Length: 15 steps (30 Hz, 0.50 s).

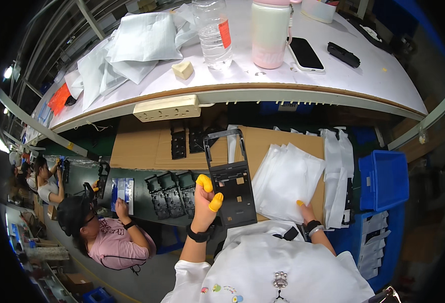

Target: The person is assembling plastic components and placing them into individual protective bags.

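Note:
My left hand [204,204], with yellow finger cots on its tips, is closed on the left edge of a black plastic frame [238,204]. The frame stands tilted up in front of me, with a large open window at its far end and small cutouts below. To its right lies a stack of thin white foam bags [285,177] on cardboard. My right hand [308,211] pinches the near right edge of the stack, one yellow-tipped finger on the top bag. Its other fingers are partly hidden.
Black plastic parts [164,197] lie left on the green bench; others rest on the cardboard [142,144]. Right are more white bags [337,171] and blue bins [384,179]. A shelf with a power strip [167,107] overhangs the far side. A co-worker [116,237] sits left.

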{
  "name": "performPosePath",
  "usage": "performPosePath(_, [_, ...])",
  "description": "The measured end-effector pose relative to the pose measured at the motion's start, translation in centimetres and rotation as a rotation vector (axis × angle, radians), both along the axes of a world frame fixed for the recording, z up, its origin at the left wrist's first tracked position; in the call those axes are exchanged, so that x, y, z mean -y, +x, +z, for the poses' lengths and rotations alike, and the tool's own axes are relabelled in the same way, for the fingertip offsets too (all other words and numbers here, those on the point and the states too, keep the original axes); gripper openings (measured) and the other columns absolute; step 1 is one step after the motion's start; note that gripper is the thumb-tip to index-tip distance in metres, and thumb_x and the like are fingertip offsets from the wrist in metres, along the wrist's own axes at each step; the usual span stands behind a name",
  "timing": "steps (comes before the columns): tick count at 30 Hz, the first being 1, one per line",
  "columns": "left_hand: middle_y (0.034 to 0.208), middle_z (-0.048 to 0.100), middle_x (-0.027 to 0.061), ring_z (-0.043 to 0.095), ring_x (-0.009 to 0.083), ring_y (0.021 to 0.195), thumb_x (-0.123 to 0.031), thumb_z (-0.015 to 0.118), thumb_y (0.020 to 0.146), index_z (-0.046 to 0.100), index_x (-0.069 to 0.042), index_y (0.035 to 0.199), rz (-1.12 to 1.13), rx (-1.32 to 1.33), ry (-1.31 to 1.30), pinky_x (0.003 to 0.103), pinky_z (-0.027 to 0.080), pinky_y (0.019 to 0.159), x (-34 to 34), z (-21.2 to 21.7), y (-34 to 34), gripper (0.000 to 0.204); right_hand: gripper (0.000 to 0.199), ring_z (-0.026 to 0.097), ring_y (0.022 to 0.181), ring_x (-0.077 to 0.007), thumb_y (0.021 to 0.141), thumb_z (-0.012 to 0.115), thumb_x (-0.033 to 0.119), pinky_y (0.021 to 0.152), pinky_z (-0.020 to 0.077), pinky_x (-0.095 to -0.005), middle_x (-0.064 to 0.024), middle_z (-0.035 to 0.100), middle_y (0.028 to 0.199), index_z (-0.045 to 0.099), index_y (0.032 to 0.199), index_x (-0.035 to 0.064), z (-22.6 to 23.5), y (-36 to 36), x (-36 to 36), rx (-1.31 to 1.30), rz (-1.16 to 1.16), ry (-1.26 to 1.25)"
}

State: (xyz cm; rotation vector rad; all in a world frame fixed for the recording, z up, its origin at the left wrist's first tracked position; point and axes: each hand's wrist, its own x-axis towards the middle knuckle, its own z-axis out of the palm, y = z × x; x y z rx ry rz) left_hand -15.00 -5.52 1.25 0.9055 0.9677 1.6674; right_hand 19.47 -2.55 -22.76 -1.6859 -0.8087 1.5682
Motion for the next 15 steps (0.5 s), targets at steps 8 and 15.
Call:
performPosePath(8, [0.097, 0.048, 0.0036, 0.048, 0.0093, 0.086, -0.004, 0.068, 0.070, 0.037, -0.008, 0.103, -0.056, 0.142, 0.085, 0.019, 0.041, 0.072, 1.0, 0.9, 0.3, 0.045, 0.039, 0.053, 0.091, -0.0183, 0.080, 0.052, 0.011, 0.079, 0.0432, -0.0282, -0.0105, 0.054, 0.105, 0.044, 0.115, -0.0016, 0.2, -0.2, -0.2, -0.057, -0.003, 0.007])
performPosePath(15, [0.064, 0.047, 0.0106, 0.049, 0.0241, 0.055, -0.002, 0.061, 0.066, 0.045, 0.000, 0.080, 0.304, -1.016, -0.507, 0.032, 0.041, 0.052, -2.1, -11.6, -3.4, 0.022, 0.040, 0.053, 0.092, -0.0187, 0.080, 0.053, 0.015, 0.080, 0.0428, -0.0294, -0.0096, 0.053, 0.105, 0.043, 0.116, -0.0009, -0.5, 0.2, -0.1, -0.034, -0.011, 0.005])
